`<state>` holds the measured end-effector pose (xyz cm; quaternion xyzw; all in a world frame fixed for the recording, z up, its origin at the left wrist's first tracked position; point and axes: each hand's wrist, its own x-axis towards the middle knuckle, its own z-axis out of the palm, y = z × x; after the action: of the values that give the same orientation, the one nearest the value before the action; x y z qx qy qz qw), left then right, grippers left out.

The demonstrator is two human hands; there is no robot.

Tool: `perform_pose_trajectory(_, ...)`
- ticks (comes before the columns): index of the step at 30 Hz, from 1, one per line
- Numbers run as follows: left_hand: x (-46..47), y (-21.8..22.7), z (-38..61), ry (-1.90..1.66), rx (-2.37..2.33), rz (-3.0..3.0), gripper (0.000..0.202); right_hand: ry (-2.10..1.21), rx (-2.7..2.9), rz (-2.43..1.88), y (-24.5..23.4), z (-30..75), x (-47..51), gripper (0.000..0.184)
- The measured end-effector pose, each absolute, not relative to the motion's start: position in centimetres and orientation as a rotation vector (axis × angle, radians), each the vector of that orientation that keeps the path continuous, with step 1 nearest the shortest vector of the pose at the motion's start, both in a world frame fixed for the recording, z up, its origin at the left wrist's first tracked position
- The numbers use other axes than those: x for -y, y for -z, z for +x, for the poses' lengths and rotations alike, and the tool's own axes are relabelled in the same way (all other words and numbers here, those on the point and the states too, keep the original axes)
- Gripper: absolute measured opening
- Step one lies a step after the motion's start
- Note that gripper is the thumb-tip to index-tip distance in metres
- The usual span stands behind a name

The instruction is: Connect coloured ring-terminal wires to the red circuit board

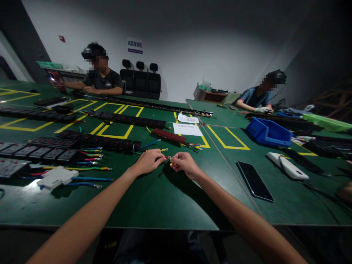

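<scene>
My left hand (148, 161) is closed in a pinch on a red wire (166, 157), just above the table. A small metal ring terminal (169, 157) shows at the wire's end, between my two hands. Close by on the right, my right hand (183, 163) is pinched shut at that terminal. A bit of yellow (171, 164) peeks out under its fingertips; what exactly this hand grips is too small to make out. Behind my left hand lies a yellow-green wire end (164, 149) with a ring terminal, near a blue wire (150, 143).
Black socket strips (63, 154) with lugged wires cover the left side, beside a white plastic block (58, 177). Ahead lie a dark red strip (168, 135) and a paper sheet (187, 129). At right are a phone (255, 180), a white power bank (287, 166) and a blue bin (268, 132). Two people sit opposite.
</scene>
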<state>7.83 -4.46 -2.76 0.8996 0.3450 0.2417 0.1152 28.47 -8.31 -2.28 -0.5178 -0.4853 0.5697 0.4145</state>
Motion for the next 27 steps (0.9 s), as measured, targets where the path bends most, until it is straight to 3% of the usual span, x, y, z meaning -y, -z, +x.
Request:
perform_pose_trajectory(17, 4.01, 3.17, 7.85, -0.844, -0.984, 2.533, 0.025, -1.656, 1.053, -1.196, 2.29, 28.44, 8.08, 0.019)
perform_pose_trajectory(27, 4.38, 2.89, 7.86, -0.797, -0.995, 2.579, 0.025, -1.646, 1.060, -1.138, 2.60, 28.56, 8.18, 0.032)
